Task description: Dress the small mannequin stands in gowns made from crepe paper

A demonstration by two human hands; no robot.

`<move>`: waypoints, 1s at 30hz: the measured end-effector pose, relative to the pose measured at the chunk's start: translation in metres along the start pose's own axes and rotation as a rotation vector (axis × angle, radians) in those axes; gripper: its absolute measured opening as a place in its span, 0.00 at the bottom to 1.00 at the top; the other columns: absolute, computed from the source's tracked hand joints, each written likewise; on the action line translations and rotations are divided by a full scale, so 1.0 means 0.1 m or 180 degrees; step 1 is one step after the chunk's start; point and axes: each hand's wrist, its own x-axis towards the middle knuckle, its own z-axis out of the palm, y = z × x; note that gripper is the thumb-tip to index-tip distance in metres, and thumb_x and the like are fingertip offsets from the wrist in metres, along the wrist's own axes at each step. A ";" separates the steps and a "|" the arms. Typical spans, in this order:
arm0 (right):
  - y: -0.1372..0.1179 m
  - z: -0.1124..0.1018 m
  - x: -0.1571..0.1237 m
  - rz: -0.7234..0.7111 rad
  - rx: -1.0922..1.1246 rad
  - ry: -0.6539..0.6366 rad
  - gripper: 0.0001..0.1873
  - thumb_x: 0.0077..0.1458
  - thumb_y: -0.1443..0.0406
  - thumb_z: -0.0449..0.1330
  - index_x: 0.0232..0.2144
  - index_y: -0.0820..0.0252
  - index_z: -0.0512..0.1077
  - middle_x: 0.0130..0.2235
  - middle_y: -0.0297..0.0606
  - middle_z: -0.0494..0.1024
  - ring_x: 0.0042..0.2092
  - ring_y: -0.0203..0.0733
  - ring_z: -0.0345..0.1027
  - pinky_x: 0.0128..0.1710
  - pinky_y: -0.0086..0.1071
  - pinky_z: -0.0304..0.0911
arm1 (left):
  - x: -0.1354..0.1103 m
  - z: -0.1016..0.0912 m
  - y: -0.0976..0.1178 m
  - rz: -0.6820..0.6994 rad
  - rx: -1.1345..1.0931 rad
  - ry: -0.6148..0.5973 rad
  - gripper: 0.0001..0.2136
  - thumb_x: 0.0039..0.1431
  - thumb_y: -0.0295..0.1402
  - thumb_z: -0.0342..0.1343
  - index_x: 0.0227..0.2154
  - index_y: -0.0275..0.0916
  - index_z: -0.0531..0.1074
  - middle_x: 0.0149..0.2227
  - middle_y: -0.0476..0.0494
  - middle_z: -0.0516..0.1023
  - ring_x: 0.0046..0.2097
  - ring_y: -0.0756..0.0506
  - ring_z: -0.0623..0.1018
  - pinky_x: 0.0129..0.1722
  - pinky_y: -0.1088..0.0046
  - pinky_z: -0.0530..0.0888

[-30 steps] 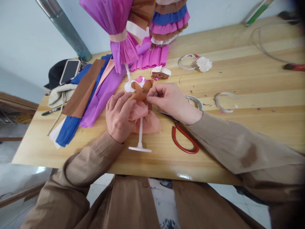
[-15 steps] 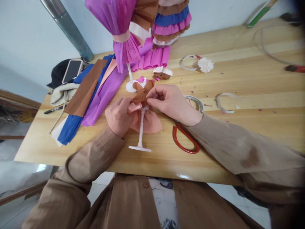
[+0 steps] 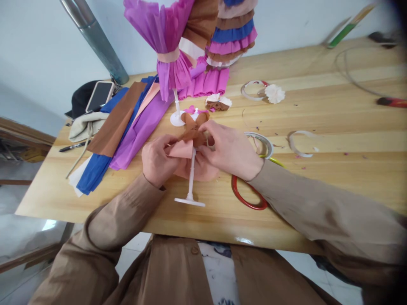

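Observation:
A small dress form made of crepe paper stands on a white stand (image 3: 191, 180), with a brown crepe paper top (image 3: 194, 132) and a pink crepe paper skirt (image 3: 206, 169) flaring behind the pole. My left hand (image 3: 158, 160) is closed on a pink crepe paper strip (image 3: 181, 149), which lies across the front just under the brown part. On the other side, my right hand (image 3: 228, 148) has its thumb and fingers bent in at the brown paper's edge. Its fingertips are partly hidden.
Red-handled scissors (image 3: 248, 195) and a tape roll (image 3: 265, 144) lie by my right forearm. Crepe paper sheets (image 3: 117, 123) and a phone (image 3: 100, 96) are at left. Behind stand a purple paper dress (image 3: 173, 70) and a tiered one (image 3: 233, 36). A white flower (image 3: 274, 93) rests farther back.
The pink strip has been drawn flat across the front, below the brown paper. My right hand has moved slightly lower, with its fingers farther round the form. The view has shifted a little.

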 end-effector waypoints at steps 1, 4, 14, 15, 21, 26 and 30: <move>0.01 0.00 0.01 0.0001 -0.0031 0.0069 0.09 0.53 0.64 0.56 0.37 0.60 0.70 0.31 0.38 0.75 0.31 0.41 0.65 0.29 0.32 0.50 | -0.02 -0.02 0.00 0.0037 0.0025 -0.0010 0.09 0.50 0.34 0.60 0.34 0.36 0.77 0.29 0.46 0.80 0.31 0.47 0.77 0.30 0.72 0.72; 0.05 0.00 0.05 0.0070 0.0059 0.0258 0.07 0.53 0.65 0.55 0.25 0.59 0.68 0.27 0.36 0.72 0.29 0.38 0.62 0.29 0.32 0.49 | -0.09 -0.09 0.04 0.0571 0.0430 0.0243 0.21 0.48 0.37 0.62 0.46 0.37 0.73 0.44 0.39 0.78 0.43 0.41 0.78 0.42 0.63 0.76; 0.07 -0.01 0.10 0.0317 0.0885 0.0301 0.16 0.57 0.59 0.55 0.20 0.59 0.65 0.22 0.32 0.67 0.26 0.34 0.56 0.27 0.32 0.47 | -0.30 -0.31 0.39 0.3253 0.0784 -0.0394 0.05 0.61 0.24 0.50 0.36 0.36 0.70 0.30 0.45 0.77 0.29 0.50 0.74 0.25 0.73 0.72; 0.08 0.00 0.10 0.0295 0.0908 0.0311 0.17 0.58 0.60 0.55 0.19 0.59 0.64 0.22 0.31 0.66 0.25 0.34 0.55 0.27 0.32 0.46 | -0.29 -0.30 0.40 0.3147 0.0866 -0.0444 0.06 0.60 0.23 0.48 0.36 0.35 0.70 0.29 0.45 0.77 0.28 0.50 0.74 0.25 0.74 0.71; 0.05 -0.04 0.12 0.0251 0.0884 0.0200 0.17 0.58 0.62 0.53 0.18 0.58 0.62 0.21 0.31 0.67 0.26 0.34 0.57 0.28 0.31 0.48 | -0.24 -0.30 0.37 0.2225 0.0595 -0.1219 0.10 0.62 0.24 0.44 0.36 0.36 0.71 0.31 0.45 0.76 0.32 0.50 0.76 0.31 0.75 0.75; 0.00 -0.21 0.07 0.0469 -0.0028 -0.0370 0.14 0.58 0.62 0.52 0.23 0.59 0.70 0.26 0.37 0.75 0.28 0.37 0.62 0.28 0.32 0.48 | -0.18 -0.28 0.34 0.1819 -0.0089 -0.1645 0.10 0.64 0.28 0.47 0.30 0.37 0.72 0.32 0.43 0.76 0.35 0.48 0.77 0.37 0.73 0.76; -0.01 -0.27 0.02 0.0616 -0.0592 -0.1027 0.23 0.59 0.52 0.51 0.19 0.59 0.70 0.23 0.39 0.73 0.24 0.38 0.60 0.25 0.33 0.46 | -0.19 -0.25 0.32 0.1582 -0.0580 -0.1496 0.09 0.63 0.30 0.51 0.29 0.35 0.73 0.37 0.38 0.78 0.39 0.47 0.78 0.41 0.71 0.76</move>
